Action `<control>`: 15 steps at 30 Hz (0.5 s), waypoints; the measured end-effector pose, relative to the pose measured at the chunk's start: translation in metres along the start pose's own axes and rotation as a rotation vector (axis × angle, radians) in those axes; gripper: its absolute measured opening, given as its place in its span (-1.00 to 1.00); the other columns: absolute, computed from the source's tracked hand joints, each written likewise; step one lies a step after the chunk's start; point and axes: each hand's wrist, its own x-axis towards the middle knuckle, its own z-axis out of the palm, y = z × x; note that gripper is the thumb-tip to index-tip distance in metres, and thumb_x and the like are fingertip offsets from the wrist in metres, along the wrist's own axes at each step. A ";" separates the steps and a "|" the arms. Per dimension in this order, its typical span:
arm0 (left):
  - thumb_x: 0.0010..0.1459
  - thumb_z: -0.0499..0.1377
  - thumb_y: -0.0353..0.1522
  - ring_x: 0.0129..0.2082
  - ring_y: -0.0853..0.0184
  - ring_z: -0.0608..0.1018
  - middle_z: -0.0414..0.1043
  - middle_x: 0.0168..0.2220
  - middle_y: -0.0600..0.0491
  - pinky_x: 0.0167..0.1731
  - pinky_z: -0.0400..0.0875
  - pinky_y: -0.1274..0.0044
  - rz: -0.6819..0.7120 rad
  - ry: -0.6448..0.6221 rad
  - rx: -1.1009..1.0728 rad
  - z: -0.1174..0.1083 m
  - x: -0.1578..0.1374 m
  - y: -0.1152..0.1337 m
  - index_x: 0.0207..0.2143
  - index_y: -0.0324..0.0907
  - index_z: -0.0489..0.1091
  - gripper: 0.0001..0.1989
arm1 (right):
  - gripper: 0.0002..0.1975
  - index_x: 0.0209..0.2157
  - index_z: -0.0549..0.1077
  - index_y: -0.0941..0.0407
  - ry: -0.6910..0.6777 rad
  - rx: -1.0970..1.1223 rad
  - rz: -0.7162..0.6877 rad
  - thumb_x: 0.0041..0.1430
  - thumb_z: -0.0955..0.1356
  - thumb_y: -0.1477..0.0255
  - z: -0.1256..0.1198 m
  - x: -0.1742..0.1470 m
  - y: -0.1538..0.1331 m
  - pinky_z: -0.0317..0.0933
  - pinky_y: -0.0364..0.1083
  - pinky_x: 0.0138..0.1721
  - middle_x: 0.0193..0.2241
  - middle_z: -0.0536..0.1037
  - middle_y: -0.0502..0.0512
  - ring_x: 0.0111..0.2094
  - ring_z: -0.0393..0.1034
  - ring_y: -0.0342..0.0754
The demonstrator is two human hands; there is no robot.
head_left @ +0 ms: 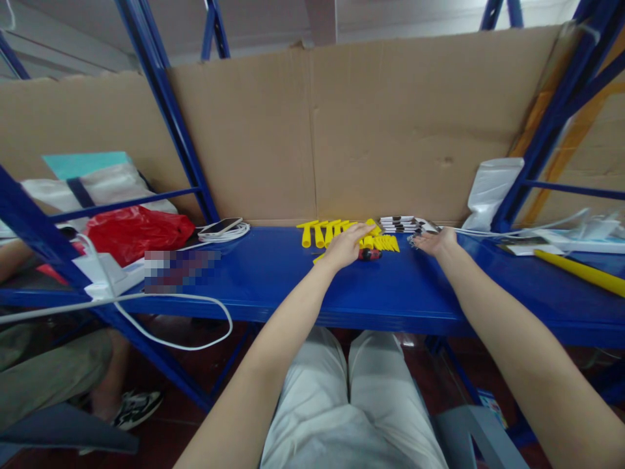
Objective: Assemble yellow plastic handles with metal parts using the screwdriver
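Observation:
My left hand (349,247) reaches over the blue shelf, fingers stretched out, beside a row of yellow T-shaped plastic parts (319,234). Just right of it lie several flat yellow pieces (387,243) in an overlapping row, and a red-and-black object (370,255) partly hidden by the hand. My right hand (433,241) is turned partly palm up with its fingers apart, next to a small pile of tiny metal pieces (414,240), too small to name. Behind them sits a stack of white-and-black pieces (398,224). Neither hand visibly holds anything.
A cardboard panel (390,130) closes off the back of the blue shelf (273,280). To the left are a phone (222,226) on a coiled white cable, a red bag (139,231) and a seated person's leg (58,365). A yellow bar (581,270) lies right.

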 end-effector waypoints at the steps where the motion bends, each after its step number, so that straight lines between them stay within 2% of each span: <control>1: 0.04 -0.03 -0.68 0.24 0.25 0.34 0.29 0.25 0.06 0.23 0.23 0.30 -0.008 -0.041 0.030 0.000 -0.002 0.001 0.20 -0.03 0.31 -0.29 | -0.49 0.12 0.29 0.18 0.048 -0.006 0.040 0.30 -0.01 0.34 0.002 -0.004 -0.001 0.35 0.11 -0.05 -0.01 0.41 0.37 0.05 0.36 0.09; 3: 0.06 -0.03 -0.67 0.22 0.22 0.36 0.28 0.26 0.06 0.21 0.26 0.29 -0.033 -0.094 0.050 0.000 -0.004 0.003 0.19 0.00 0.34 -0.31 | -0.52 0.08 0.30 0.22 0.103 -0.016 0.084 0.31 0.00 0.35 0.004 -0.010 -0.003 0.34 0.06 -0.06 -0.01 0.40 0.39 0.03 0.37 0.07; 6: 0.06 -0.01 -0.67 0.22 0.18 0.36 0.30 0.25 0.06 0.21 0.25 0.29 -0.082 -0.123 0.022 -0.001 -0.005 0.008 0.15 0.02 0.39 -0.33 | -0.54 -0.01 0.34 0.22 0.088 -0.035 0.065 0.33 -0.01 0.33 0.006 -0.015 -0.004 0.34 0.02 -0.09 -0.05 0.42 0.37 -0.02 0.40 0.05; 9: 0.04 0.00 -0.68 0.23 0.18 0.34 0.30 0.24 0.10 0.23 0.22 0.30 -0.126 -0.147 0.003 -0.002 -0.006 0.012 0.11 0.07 0.43 -0.32 | -0.65 -0.20 0.39 0.14 0.022 -0.142 -0.003 0.32 0.06 0.33 0.010 -0.019 -0.001 0.33 0.00 -0.10 -0.16 0.47 0.27 -0.12 0.44 0.00; 12: 0.02 0.01 -0.69 0.24 0.17 0.33 0.30 0.23 0.12 0.24 0.20 0.28 -0.156 -0.148 -0.018 -0.002 -0.006 0.014 0.06 0.09 0.47 -0.33 | -0.83 -0.41 0.39 0.11 -0.123 -0.354 -0.150 0.21 0.22 0.40 0.020 -0.026 0.005 0.31 0.00 -0.08 -0.30 0.51 0.17 -0.22 0.44 -0.03; 15: 0.05 0.04 -0.67 0.24 0.15 0.32 0.29 0.23 0.08 0.25 0.16 0.25 -0.166 -0.113 -0.041 -0.002 -0.006 0.014 0.01 0.08 0.51 -0.39 | -0.90 -0.53 0.42 0.11 -0.205 -0.678 -0.411 0.04 0.36 0.48 0.034 -0.038 0.014 0.26 0.02 -0.02 -0.40 0.52 0.11 -0.22 0.41 0.00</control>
